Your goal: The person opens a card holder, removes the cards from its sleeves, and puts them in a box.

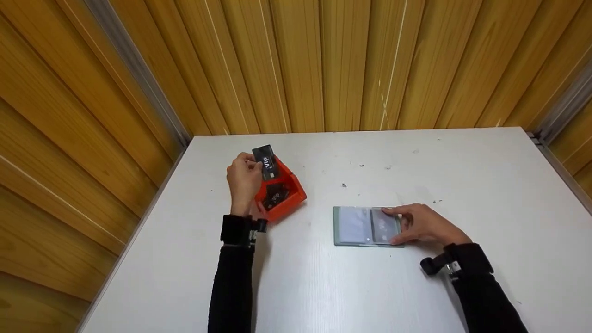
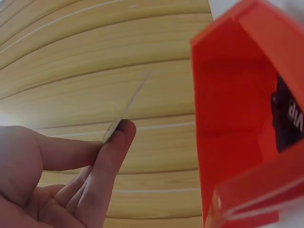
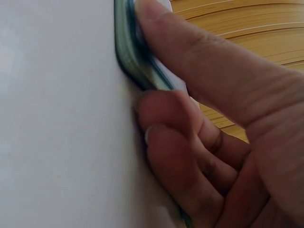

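Observation:
A black card (image 1: 266, 162) with "VIP" lettering is pinched between the thumb and fingers of my left hand (image 1: 245, 178), raised over the red box (image 1: 296, 192). The left wrist view shows this card edge-on, its thin edge (image 2: 128, 107) slanting up from the fingertips. Inside the box lie more black VIP cards (image 1: 276, 196); their number cannot be told. A card holder (image 1: 354, 226) with clear sleeves and a green cover lies open on the table. My right hand (image 1: 425, 224) grips its right side, thumb on top, with fingers curled at the edge (image 3: 166, 114).
The white table (image 1: 296, 277) has small dark marks beyond the card holder. Yellow wood-look panels (image 1: 342, 64) stand behind the table's far edge and along the left. Each wrist wears a black strap with a small camera (image 1: 430, 267).

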`<state>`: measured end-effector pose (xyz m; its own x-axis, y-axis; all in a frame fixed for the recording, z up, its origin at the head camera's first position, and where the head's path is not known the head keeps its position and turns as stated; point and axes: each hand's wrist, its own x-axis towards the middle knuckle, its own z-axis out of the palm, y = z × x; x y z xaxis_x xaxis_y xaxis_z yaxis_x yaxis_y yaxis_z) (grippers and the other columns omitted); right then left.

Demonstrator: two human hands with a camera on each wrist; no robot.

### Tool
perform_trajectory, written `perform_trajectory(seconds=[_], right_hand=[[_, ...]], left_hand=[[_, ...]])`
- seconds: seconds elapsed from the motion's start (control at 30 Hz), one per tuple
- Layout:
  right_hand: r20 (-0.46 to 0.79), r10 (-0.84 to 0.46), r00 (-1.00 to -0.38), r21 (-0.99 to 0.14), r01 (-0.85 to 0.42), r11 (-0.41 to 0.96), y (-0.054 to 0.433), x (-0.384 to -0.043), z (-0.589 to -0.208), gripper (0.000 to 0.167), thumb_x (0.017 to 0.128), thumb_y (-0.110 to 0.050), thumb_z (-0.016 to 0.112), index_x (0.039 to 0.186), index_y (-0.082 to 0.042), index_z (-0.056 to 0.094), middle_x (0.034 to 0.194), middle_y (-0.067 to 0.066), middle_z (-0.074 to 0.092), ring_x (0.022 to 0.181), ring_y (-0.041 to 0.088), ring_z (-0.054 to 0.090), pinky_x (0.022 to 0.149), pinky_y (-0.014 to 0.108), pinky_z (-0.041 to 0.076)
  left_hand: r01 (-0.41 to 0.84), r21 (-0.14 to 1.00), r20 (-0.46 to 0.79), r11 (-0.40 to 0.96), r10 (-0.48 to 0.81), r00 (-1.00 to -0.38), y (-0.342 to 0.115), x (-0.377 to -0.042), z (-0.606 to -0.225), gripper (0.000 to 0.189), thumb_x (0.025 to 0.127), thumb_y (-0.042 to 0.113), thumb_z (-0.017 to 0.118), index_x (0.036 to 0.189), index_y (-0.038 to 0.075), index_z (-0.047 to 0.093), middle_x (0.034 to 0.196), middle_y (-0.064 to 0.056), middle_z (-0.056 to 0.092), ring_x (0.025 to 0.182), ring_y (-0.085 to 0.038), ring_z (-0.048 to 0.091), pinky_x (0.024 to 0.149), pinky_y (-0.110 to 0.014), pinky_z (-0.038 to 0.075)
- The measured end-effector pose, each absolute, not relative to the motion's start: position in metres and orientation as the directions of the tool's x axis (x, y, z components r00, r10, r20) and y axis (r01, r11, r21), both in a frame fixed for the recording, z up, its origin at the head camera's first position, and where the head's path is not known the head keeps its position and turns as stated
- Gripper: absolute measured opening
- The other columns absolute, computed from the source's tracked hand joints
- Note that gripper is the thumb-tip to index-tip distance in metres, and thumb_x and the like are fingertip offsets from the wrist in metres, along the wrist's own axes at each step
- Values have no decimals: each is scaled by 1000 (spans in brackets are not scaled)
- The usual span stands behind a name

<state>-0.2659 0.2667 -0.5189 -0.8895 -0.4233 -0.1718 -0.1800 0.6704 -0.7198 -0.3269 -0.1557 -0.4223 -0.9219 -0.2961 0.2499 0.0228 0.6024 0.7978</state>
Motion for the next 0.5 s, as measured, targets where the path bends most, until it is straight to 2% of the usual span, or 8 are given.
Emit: perform_trajectory(seconds=[0.1,0.27,0.5], right_hand=[[-169,-427,-888,-723,-183,666,267,-266,-519,85,70,-31,97,145,-13,61,74,1,56,68,14,53,60,22,41],[-167,-431,-887,-725,-186,663,267,-267,-519,86,70,-31,97,145,-12,61,73,1,58,67,14,53,59,22,42],[-166,-418,-893,-714,-184,676,266,-266,-518,85,70,-34,97,145,-16,61,83,3,53,74,16,49,63,23,38]], left_hand=[[7,737,287,675,-303,-909,-163,-328,-425,14,96,6,66,106,-3,69,98,-20,77,92,-35,73,83,-50,56],[-44,648,280,761,-291,-915,-166,-329,-430,17,98,5,63,110,-3,71,101,-20,76,93,-36,72,83,-50,58],[-68,565,288,822,-273,-918,-161,-331,-437,18,98,4,63,110,-4,75,103,-20,77,95,-36,74,83,-49,60]])
